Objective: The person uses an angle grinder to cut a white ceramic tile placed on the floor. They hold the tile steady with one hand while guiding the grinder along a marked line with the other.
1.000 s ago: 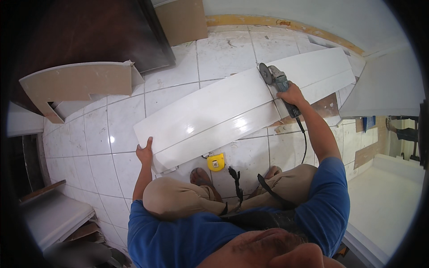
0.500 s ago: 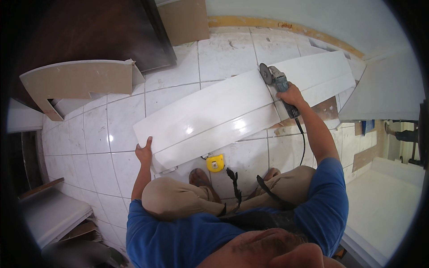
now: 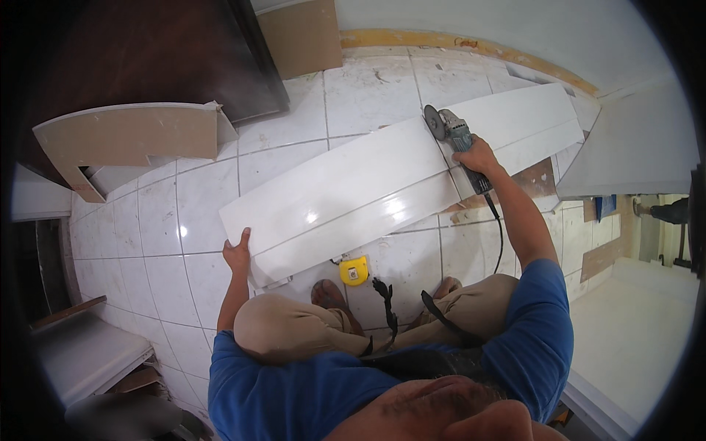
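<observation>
Board (image 3: 338,180): long, white, slanting from left of centre to the frame's upper right
Right hand (image 3: 480,156): wrapped around a grinder (image 3: 460,134), right of centre, above the board
Left hand (image 3: 237,253): at the board's left end, fingers partly hidden — cannot tell if clamped
Tape measure (image 3: 354,270): yellow, on the floor (image 3: 397,264) near centre

Brt ctr, dk edges, glare on panel (image 3: 390,173)
</observation>
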Demonstrator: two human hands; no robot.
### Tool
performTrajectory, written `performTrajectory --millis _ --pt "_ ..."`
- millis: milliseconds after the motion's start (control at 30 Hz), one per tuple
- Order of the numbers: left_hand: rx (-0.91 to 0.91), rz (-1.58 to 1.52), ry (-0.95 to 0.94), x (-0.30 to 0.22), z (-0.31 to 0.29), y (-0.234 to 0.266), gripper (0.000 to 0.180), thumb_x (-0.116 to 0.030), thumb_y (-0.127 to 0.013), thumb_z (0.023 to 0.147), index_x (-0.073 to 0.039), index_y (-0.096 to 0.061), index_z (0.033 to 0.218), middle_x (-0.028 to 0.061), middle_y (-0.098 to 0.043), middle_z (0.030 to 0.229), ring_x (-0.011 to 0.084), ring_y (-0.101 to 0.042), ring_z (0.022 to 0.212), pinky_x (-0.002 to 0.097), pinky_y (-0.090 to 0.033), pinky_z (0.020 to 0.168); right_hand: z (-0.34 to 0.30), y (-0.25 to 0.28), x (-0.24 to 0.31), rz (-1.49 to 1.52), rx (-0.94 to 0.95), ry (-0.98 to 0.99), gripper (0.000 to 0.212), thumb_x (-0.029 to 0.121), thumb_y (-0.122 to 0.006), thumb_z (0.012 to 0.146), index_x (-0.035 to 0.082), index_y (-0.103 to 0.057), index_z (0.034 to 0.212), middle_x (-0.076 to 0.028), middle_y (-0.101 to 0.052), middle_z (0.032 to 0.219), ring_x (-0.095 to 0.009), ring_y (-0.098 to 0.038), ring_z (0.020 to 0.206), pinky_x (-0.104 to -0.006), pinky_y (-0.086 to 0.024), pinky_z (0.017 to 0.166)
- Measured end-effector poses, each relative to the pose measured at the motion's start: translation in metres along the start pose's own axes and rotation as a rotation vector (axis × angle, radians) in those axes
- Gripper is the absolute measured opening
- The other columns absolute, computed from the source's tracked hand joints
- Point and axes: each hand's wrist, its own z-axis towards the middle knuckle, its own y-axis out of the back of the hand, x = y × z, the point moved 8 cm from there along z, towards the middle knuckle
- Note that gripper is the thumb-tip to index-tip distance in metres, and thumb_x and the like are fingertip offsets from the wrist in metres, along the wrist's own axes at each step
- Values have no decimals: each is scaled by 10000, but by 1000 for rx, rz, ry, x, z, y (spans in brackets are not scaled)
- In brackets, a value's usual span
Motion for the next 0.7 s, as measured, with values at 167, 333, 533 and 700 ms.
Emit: performTrajectory --millis 167,333,533,700 --pt "16 -20 16 5 3 -2 742 -491 -878 759 114 -654 1125 208 -720 1097 284 -682 1017 376 -520 925 -1 -2 -7 -14 4 4 739 353 -773 639 -49 -611 1237 -261 -697 1139 -381 -677 1083 -417 -536 947" --pt "14 -19 22 4 0 -1 724 -474 -882 762 110 -654 1124 197 -726 1080 270 -689 990 365 -525 913 -2 -4 -9 -20 17 6 750 351 -772 635 -64 -606 1237 -274 -693 1137 -385 -674 1088 -419 -534 951" --pt "54 -54 15 -5 -1 -4 766 -486 -861 779 135 -628 1163 220 -704 1126 301 -663 1041 383 -504 950 -5 1 -7 -57 -22 6 778 353 -766 634 -86 -588 1250 -290 -682 1151 -387 -669 1100 -419 -532 955" --pt "75 -28 32 1 0 -3 791 -495 -847 792 146 -610 1191 235 -690 1161 322 -650 1075 394 -491 978 2 -2 -4 -12 5 8 760 350 -765 634 -79 -591 1237 -291 -680 1157 -394 -666 1099 -422 -531 957"
